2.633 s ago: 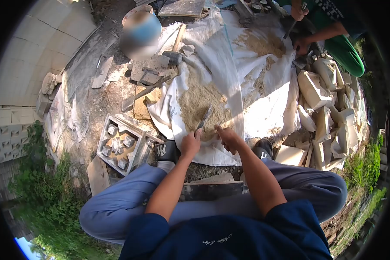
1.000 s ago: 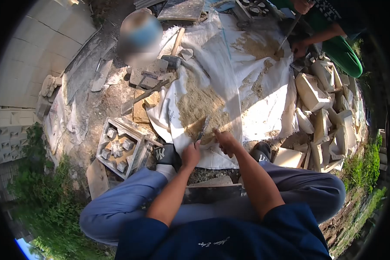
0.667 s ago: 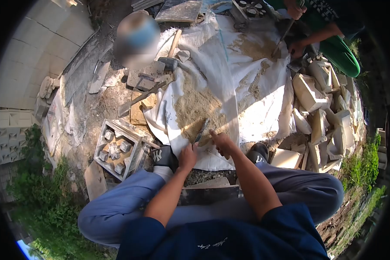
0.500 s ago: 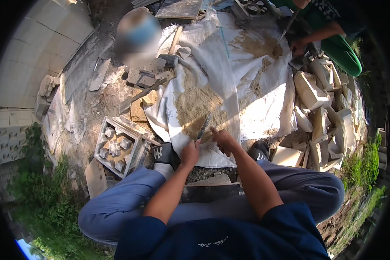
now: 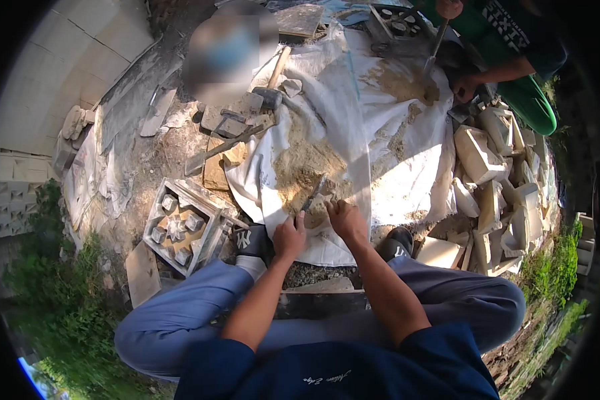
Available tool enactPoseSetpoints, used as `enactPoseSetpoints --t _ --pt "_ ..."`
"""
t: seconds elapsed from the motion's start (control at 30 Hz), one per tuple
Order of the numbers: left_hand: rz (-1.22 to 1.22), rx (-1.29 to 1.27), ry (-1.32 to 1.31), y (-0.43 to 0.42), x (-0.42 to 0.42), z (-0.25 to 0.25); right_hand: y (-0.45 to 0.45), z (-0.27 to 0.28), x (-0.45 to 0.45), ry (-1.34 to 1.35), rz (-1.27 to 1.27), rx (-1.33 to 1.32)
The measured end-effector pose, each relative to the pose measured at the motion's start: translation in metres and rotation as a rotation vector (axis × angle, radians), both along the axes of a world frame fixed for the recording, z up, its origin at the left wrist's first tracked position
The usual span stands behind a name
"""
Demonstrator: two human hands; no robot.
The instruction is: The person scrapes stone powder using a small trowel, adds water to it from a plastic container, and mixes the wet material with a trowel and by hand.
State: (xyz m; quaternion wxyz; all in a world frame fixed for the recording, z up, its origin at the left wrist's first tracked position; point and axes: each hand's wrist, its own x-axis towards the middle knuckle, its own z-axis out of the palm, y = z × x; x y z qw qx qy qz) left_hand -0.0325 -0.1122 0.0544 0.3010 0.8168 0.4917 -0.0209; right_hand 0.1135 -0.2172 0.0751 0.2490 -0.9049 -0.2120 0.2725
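Note:
My left hand (image 5: 290, 237) is closed around the handle of a narrow, dark-bladed tool (image 5: 314, 192) that may be a small trowel or knife. Its blade points up and away from me over the pale, sandy material (image 5: 307, 163) heaped on a white cloth sheet (image 5: 327, 250). Just right of the tool, my right hand (image 5: 346, 221) is low over the near edge of the material, fingers curled in. What those fingers hold, if anything, is hidden.
A framed mould (image 5: 183, 227) with star and block shapes sits by my left foot. Beyond it lie a mallet (image 5: 273, 90) and a long wooden bar (image 5: 227, 143). Cast pieces (image 5: 480, 153) are piled at right. A co-worker's hand (image 5: 465, 88) is at the far right, near a long tool (image 5: 435, 50).
My right hand has drawn in its extended finger and now curls downward over the material. My left hand keeps the tool. The co-worker's long tool has shifted slightly, and my view has tilted a little.

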Motion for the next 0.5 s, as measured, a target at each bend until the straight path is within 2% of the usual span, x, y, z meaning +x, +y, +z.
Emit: enactPoseSetpoints --t 0.17,0.27,0.33,0.4,0.5 --pt "0.143 0.107 -0.073 0.036 0.006 -0.006 0.005 -0.002 0.031 -0.126 -0.069 -0.005" --pt "0.172 0.178 -0.146 0.054 -0.006 -0.033 0.014 -0.011 0.058 -0.221 -0.127 0.049" --pt "0.266 0.176 -0.227 0.056 -0.004 -0.033 0.024 -0.011 0.074 -0.164 -0.134 -0.034" --pt "0.358 0.200 -0.182 0.062 0.001 -0.031 0.032 -0.036 0.084 -0.118 -0.112 0.053" --pt "0.398 0.031 -0.118 0.066 0.004 -0.010 0.034 -0.039 0.062 -0.012 -0.026 0.102"
